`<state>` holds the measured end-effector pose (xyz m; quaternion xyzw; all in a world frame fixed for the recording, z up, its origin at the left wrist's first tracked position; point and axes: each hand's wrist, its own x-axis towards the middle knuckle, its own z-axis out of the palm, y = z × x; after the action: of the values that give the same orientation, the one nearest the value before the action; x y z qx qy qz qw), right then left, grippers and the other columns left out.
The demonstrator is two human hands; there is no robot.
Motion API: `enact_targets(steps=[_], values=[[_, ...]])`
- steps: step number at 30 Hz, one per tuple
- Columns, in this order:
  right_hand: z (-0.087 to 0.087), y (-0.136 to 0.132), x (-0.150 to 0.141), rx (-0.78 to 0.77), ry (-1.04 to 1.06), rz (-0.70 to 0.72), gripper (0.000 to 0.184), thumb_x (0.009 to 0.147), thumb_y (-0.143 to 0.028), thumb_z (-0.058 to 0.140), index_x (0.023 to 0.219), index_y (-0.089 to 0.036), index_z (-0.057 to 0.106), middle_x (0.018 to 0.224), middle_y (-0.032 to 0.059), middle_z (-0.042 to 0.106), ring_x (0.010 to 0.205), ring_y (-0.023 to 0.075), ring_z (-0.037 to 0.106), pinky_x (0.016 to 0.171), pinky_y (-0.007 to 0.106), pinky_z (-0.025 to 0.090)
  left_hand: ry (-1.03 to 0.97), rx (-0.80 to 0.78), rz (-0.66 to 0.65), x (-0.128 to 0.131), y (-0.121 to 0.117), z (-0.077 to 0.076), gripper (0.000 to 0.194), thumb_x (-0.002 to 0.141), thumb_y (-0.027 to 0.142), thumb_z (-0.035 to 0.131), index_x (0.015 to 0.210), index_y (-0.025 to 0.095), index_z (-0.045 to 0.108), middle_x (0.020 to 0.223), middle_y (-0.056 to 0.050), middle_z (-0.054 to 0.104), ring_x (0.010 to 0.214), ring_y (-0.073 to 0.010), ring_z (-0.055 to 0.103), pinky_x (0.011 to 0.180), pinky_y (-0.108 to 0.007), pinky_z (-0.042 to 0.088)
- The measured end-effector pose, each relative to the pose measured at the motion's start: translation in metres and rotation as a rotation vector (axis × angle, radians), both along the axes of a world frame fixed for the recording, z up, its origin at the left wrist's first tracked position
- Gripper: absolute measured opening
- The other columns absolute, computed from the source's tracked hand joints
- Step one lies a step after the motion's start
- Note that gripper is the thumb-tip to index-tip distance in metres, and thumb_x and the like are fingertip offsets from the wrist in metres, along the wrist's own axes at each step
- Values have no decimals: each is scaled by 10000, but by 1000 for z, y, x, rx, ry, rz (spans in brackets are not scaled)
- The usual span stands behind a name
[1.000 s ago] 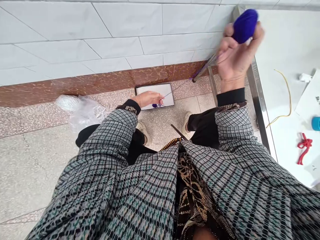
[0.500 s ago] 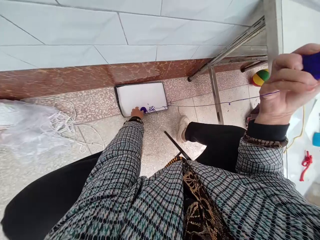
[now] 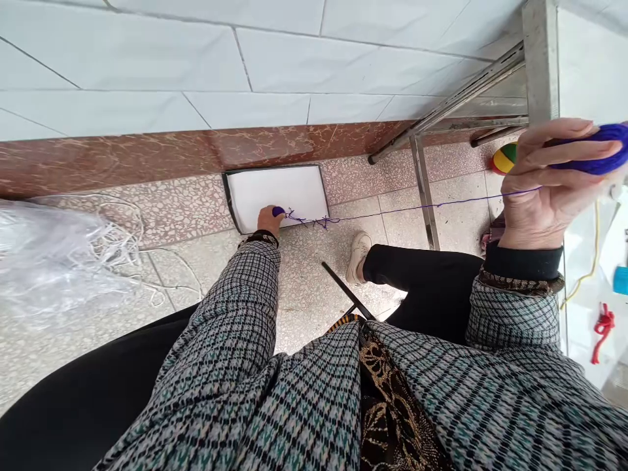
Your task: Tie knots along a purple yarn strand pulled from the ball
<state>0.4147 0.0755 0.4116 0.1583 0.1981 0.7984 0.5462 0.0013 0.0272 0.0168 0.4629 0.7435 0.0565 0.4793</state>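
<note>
My left hand (image 3: 269,221) reaches low over the white tray-like board with dark edges (image 3: 275,183) on the floor. Its fingers are closed on a small ball of purple yarn (image 3: 279,211). Raised at the right, my right hand (image 3: 544,180) has its fingers around a larger purple yarn ball (image 3: 601,152), part of which is cut off by the picture edge. One purple strand (image 3: 407,210) stretches between the two hands. Near the board's front edge the strand bunches into loose tangles (image 3: 321,222).
A metal table frame (image 3: 424,190) stands at the right, with a red-yellow-green ball (image 3: 504,158) beneath. Clear plastic with white cords (image 3: 63,248) lies at left. On the white tabletop are red yarn (image 3: 603,330) and a blue object (image 3: 621,279). A tiled wall (image 3: 147,52) rises ahead.
My right hand has turned and lowered slightly, showing more of its yarn ball. The strand's tangles near the board have shifted. My left hand stays over the board, on the small ball.
</note>
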Motion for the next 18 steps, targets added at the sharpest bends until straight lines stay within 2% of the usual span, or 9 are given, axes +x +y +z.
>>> enact_targets(steps=[2, 5, 8, 10, 12, 14, 16, 18], values=[[-6, 1, -25, 133, -105, 50, 365, 955, -598, 861, 1069, -252, 847, 1251, 95, 777, 932, 184, 819, 537, 185, 560, -67, 69, -4, -8, 13, 18, 438, 960, 298, 647, 1321, 50, 660, 1420, -272, 695, 1345, -354, 648, 1189, -449, 487], [-6, 5, -53, 280, -472, 128, 409, 977, -626, 809, 1098, -235, 817, 1215, 102, 780, 959, 198, 801, 562, 214, 573, -143, 174, -30, -18, 38, 55, 377, 897, 335, 681, 1201, 112, 687, 1275, -173, 769, 1198, -273, 701, 1130, -383, 530], [0, 6, -59, 339, -930, 139, 360, 991, -553, 792, 1132, -222, 771, 1111, 86, 776, 882, 178, 764, 535, 203, 540, -257, 279, -100, -26, 62, 102, 364, 796, 349, 731, 1105, 160, 697, 1190, -117, 796, 1152, -269, 702, 1131, -407, 536], [3, 4, -59, 320, -1225, 110, 293, 1001, -464, 773, 1149, -214, 734, 1042, 63, 763, 802, 149, 721, 500, 179, 494, -324, 347, -175, -30, 72, 139, 396, 727, 361, 771, 1067, 170, 707, 1163, -109, 799, 1151, -291, 697, 1148, -446, 526], [1, 0, -69, 241, -1465, 77, 180, 1009, -326, 712, 1130, -195, 690, 979, 35, 741, 713, 113, 662, 456, 151, 432, -360, 424, -246, -33, 75, 181, 452, 694, 390, 803, 1081, 172, 718, 1163, -102, 796, 1142, -299, 702, 1144, -464, 531], [-5, -6, -93, 138, -1607, 77, 127, 980, -169, 616, 1102, -164, 653, 955, 20, 728, 632, 82, 604, 408, 137, 369, -391, 511, -303, -32, 68, 225, 513, 704, 427, 824, 1138, 173, 724, 1211, -103, 791, 1161, -300, 712, 1146, -472, 540], [-17, -10, -129, 176, -1621, 151, 280, 963, -100, 586, 1231, -119, 664, 1108, 73, 768, 612, 84, 613, 389, 158, 389, -406, 590, -357, -30, 56, 262, 545, 729, 449, 839, 1187, 176, 728, 1282, -115, 783, 1221, -311, 711, 1179, -494, 530], [-33, -13, -165, 335, -1665, 345, 447, 1025, -185, 651, 1467, -155, 595, 1252, 89, 776, 620, 82, 646, 408, 155, 441, -381, 680, -366, -28, 43, 289, 533, 741, 455, 859, 1183, 185, 732, 1294, -115, 788, 1263, -324, 705, 1226, -530, 498]])
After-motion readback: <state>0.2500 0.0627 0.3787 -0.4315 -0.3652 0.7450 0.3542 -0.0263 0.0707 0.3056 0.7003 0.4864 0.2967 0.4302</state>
